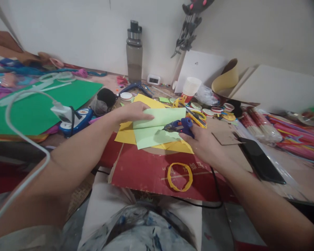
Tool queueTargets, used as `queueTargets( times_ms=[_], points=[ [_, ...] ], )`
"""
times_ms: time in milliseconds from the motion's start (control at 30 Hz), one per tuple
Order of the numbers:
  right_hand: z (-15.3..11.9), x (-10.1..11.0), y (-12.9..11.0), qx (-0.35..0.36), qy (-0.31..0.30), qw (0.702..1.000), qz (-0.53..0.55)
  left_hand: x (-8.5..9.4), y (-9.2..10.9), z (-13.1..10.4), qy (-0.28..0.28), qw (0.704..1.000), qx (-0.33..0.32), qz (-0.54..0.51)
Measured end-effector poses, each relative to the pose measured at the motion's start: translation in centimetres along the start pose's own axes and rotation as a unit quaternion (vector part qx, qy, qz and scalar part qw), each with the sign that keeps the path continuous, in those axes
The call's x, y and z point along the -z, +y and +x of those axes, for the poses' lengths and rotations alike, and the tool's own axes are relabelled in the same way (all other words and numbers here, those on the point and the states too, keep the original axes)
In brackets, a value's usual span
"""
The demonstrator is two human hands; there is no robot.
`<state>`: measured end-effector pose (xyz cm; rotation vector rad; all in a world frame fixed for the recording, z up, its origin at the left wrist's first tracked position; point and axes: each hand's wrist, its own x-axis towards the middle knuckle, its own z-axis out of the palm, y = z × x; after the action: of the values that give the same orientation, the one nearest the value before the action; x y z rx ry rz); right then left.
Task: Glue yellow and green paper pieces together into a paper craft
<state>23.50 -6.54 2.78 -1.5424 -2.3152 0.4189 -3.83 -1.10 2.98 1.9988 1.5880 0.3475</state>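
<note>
The left hand (136, 112) pinches the folded part of a pale green paper (164, 117). The right hand (200, 141) is wrapped around a blue glue gun (184, 127). Its tip is over the green paper, but I can't tell if they touch. The green paper lies on yellow paper (125, 135), on a red board (143, 174). Closer to the person, a yellow ring (170, 177) sits on the board. A black phone (260, 158) lies off to the right, and a gray bottle (134, 54) stands by the wall.

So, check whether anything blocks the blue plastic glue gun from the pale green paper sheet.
Nothing visible. The blue plastic glue gun, in the right hand, has its nozzle over the pale green paper sheet; the left hand holds that sheet's upper left, clear of the nozzle.
</note>
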Motion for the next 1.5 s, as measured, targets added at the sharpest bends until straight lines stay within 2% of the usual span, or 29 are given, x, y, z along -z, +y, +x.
queueTargets(
  times_ms=[67,233,300,467,600,733,833,1067,1300,1500],
  points=[
    [0.0,0.0,-0.1,-0.006,0.000,1.000,-0.003,0.1,0.0,-0.1,-0.003,1.000,-0.003,-0.002],
    [0.1,1.1,1.4,-0.065,0.035,0.995,-0.064,0.4,0.0,-0.3,-0.011,1.000,-0.028,-0.009],
    [0.1,1.4,1.4,-0.066,0.041,0.995,-0.068,0.4,-0.1,-0.3,-0.009,0.999,-0.032,-0.026],
    [0.1,0.4,-1.3,-0.006,0.006,1.000,-0.005,0.4,-0.5,-0.2,-0.012,0.997,-0.016,-0.073],
    [0.3,-0.5,-3.5,0.010,-0.016,1.000,0.008,0.2,-0.7,0.0,0.003,0.999,-0.031,-0.042],
    [0.6,-0.7,-3.6,-0.003,-0.003,1.000,-0.016,0.2,-1.0,0.4,0.033,0.998,-0.052,0.012],
    [0.8,-0.9,-3.5,-0.015,0.005,0.999,-0.037,0.3,-1.0,0.5,0.035,0.997,-0.057,0.028],
    [1.0,-2.1,-4.6,0.043,-0.015,0.999,-0.007,0.4,-0.9,0.3,0.030,0.997,-0.059,0.031],
    [0.4,-1.6,-2.9,0.082,-0.002,0.994,0.073,0.5,-0.9,0.2,0.020,0.998,-0.049,0.034],
    [-1.0,-1.0,-0.1,0.140,0.022,0.988,0.063,0.6,-0.8,0.0,-0.002,0.998,-0.052,0.037]
  ],
)
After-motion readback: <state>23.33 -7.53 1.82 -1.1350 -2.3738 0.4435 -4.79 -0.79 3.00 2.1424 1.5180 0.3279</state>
